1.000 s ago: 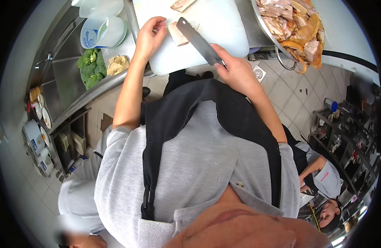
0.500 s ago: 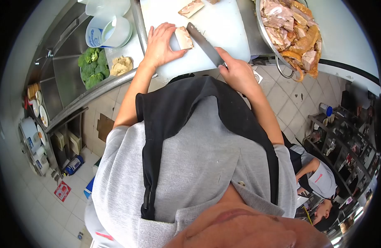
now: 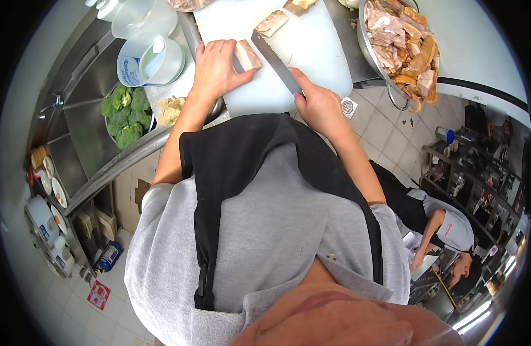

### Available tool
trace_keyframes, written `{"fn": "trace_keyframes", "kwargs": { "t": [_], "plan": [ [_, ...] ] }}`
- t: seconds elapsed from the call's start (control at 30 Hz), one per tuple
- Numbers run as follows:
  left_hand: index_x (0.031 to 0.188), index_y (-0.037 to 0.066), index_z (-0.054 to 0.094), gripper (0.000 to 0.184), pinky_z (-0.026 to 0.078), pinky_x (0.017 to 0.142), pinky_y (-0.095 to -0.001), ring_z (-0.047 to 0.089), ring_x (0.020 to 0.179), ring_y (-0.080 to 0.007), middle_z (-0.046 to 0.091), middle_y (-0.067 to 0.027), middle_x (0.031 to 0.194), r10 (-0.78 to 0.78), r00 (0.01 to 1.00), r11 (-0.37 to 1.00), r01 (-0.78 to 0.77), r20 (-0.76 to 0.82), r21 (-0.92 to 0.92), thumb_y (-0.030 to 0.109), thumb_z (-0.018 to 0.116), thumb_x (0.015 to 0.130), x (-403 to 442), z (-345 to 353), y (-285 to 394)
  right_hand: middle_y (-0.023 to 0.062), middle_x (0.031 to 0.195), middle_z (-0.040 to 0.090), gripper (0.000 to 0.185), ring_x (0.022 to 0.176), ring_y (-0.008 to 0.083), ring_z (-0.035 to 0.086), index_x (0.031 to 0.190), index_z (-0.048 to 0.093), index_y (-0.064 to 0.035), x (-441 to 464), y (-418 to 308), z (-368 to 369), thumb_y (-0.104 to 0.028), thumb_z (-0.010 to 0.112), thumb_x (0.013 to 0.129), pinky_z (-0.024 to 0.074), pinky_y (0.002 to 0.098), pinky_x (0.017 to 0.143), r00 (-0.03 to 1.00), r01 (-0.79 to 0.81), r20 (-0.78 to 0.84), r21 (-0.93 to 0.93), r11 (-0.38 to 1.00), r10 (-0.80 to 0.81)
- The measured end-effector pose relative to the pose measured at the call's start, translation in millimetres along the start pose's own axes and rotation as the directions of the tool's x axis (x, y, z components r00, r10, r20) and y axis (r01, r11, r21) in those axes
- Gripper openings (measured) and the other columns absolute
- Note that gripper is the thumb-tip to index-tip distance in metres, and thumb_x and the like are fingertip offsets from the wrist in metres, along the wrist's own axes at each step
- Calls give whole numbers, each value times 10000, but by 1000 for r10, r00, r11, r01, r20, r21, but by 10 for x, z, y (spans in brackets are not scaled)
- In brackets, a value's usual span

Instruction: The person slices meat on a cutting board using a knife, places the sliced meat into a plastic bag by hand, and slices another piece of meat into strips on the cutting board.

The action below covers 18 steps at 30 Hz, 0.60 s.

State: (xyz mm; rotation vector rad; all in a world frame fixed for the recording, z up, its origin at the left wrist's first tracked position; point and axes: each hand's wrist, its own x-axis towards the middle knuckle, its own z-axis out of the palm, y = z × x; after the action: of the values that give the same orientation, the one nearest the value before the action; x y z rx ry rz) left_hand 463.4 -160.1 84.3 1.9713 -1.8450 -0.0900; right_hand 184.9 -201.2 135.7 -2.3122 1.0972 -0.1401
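My left hand [image 3: 218, 69] rests on the white cutting board [image 3: 317, 52], its fingers and thumb around a pale block of cooked meat [image 3: 248, 55] with a browner cut face. Just right of this block lies the blade of a knife [image 3: 277, 64], slanting up and left. My right hand [image 3: 321, 105] is closed round the knife's handle, which is mostly hidden by the fingers. Beyond the blade tip sits another piece of meat [image 3: 271, 23], and a browner piece [image 3: 300, 6] is at the board's far side.
A metal bowl [image 3: 366, 40] heaped with meat chunks [image 3: 415, 49] stands at the right. To the left are plastic tubs [image 3: 179, 63], broccoli [image 3: 127, 112], a beige lump [image 3: 171, 109] and a sink [image 3: 89, 92]. Another person [image 3: 450, 228] works at the lower right.
The view has shifted a little. Both hands, the knife and the held meat block have moved slightly left relative to the board. The grips look the same.
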Motion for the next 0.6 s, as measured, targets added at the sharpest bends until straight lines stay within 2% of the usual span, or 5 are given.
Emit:
{"fn": "trace_keyframes", "kwargs": {
  "t": [0.07,0.33,0.47,0.53,0.6],
  "plan": [
    [1236,48,679,733,417,1101,-551,636,1190,-347,711,-136,1173,18,1000,999,-18,4,48,458,920,679,28,37,-29,221,859,740,584,823,443,722,1512,532,-182,6,-50,83,-170,659,943,563,537,777,999,-29,-24,4,1000,29],
    [1198,83,714,624,433,1018,-463,671,1113,-292,731,-88,1108,65,967,970,-120,-247,-214,496,886,763,104,369,-165,226,844,735,637,816,447,720,1548,485,-195,18,-191,193,-160,651,934,566,543,782,989,-145,-16,-14,989,145],
    [1183,107,729,500,429,1010,-449,677,1087,-274,735,-68,1089,-7,982,927,-66,-191,-370,429,849,821,142,464,-319,186,861,740,684,802,402,724,1579,432,-156,45,-309,111,-104,618,923,570,531,760,994,-104,25,-68,992,106],
    [1137,77,747,401,563,780,-372,701,923,-227,751,-83,1041,-17,974,929,-68,-226,-365,310,861,832,191,497,-341,174,851,739,719,789,396,722,1610,394,-175,61,-311,131,-96,610,930,569,524,759,994,-94,37,-100,991,98],
    [1102,76,751,368,559,727,-347,693,894,-203,750,-75,1016,-61,977,913,-28,-205,-407,309,856,838,222,504,-315,170,844,738,722,782,393,722,1616,391,-191,48,-356,99,-92,606,933,570,522,753,992,-117,29,-103,988,121]
  ]
}}
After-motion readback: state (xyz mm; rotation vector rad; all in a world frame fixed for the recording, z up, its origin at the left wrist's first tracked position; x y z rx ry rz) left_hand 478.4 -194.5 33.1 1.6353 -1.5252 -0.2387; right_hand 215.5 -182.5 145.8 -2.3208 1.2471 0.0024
